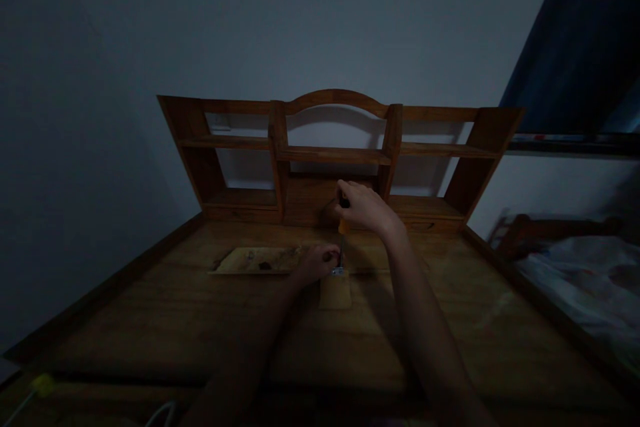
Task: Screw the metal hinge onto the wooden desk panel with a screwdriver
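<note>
My right hand (367, 207) is closed round the black and orange handle of a screwdriver (343, 227). Its shaft points straight down, and the tip meets a small metal bracket (338, 271). That bracket lies at the far end of a pale wooden block (335, 293) on the desk. Just left of the shaft, my left hand (316, 264) has its fingers curled in a pinch beside the bracket. What those fingers grip is too dark and small to make out.
A longer wooden board (250, 260) with dark marks lies across the desk (200, 327), partly behind my left hand. A wooden shelf unit (335, 155) stands along the back. At the lower left is a yellow-tipped object (43, 384); white plastic (580, 273) lies beyond the right edge.
</note>
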